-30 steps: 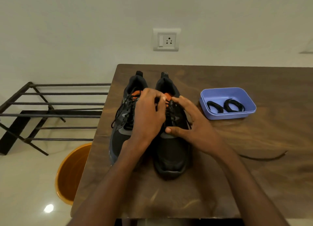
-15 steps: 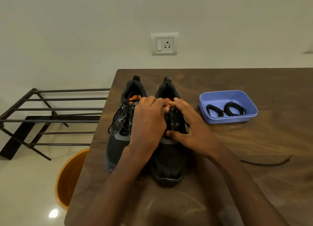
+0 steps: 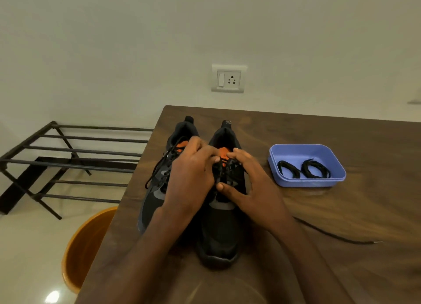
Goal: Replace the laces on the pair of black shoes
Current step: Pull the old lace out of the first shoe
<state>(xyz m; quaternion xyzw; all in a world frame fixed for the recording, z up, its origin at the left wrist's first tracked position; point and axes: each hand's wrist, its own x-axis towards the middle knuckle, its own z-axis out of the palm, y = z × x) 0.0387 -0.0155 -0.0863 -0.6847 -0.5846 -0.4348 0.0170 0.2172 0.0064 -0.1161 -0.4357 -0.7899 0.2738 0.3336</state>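
Both shoes sit side by side on the table (image 3: 319,212), left hand (image 3: 191,180) and right hand (image 3: 248,185) pinching the lace (image 3: 222,169) on the right shoe (image 3: 222,224), and a hard yank could drag it off the edge.

Two black sneakers with orange tongues (image 3: 218,230) side by side on dark wooden table (image 3: 341,212). Left hand (image 3: 191,178) and right hand (image 3: 252,187) pinching right sneaker's lacing. Coiled black laces (image 3: 315,168) in lilac plastic tray (image 3: 287,149) nearby.
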